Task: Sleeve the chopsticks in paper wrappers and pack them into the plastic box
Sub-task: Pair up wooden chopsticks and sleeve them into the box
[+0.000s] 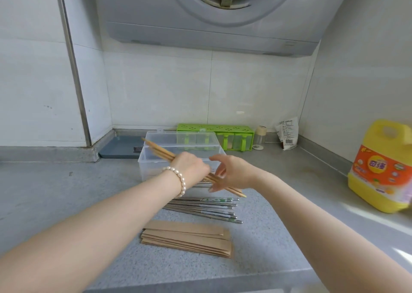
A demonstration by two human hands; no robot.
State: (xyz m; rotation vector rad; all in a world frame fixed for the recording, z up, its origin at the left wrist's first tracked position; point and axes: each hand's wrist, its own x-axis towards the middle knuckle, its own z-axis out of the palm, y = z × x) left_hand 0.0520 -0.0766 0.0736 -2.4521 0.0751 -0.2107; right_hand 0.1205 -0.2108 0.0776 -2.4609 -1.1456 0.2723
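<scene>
Grey speckled stone countertop (55, 188) carries everything, and left to right it starts with one flat grey-blue tray (120, 146) in the corner, well to the left of and beyond the hands. Next comes one clear rectangular plastic box (151, 161), lid swung open behind it, just beyond the left hand (191, 169). That hand, with one white bead bracelet (178, 179) on its wrist, is curled round a small bundle of long wooden chopsticks (160, 151); at least three sticks show, though the exact count is unclear. The bundle slants from above the box's left end down to tips just below the right hand (231, 174). The right hand is spread wide, fingers straight, just beside the bundle's lower part and gripping nothing. Beneath both hands lies one loose pile of metal chopsticks with green bands (207, 208), too many and too overlapped to count. Nearer than that pile sits one stack of flat brown paper wrappers (189, 239), about five edges showing. Beyond the right hand stand one green plastic seasoning rack (216, 129), one small clear jar (260, 135) and one printed white packet (288, 132); far to its right stands one yellow detergent jug with an orange label (383, 165).
</scene>
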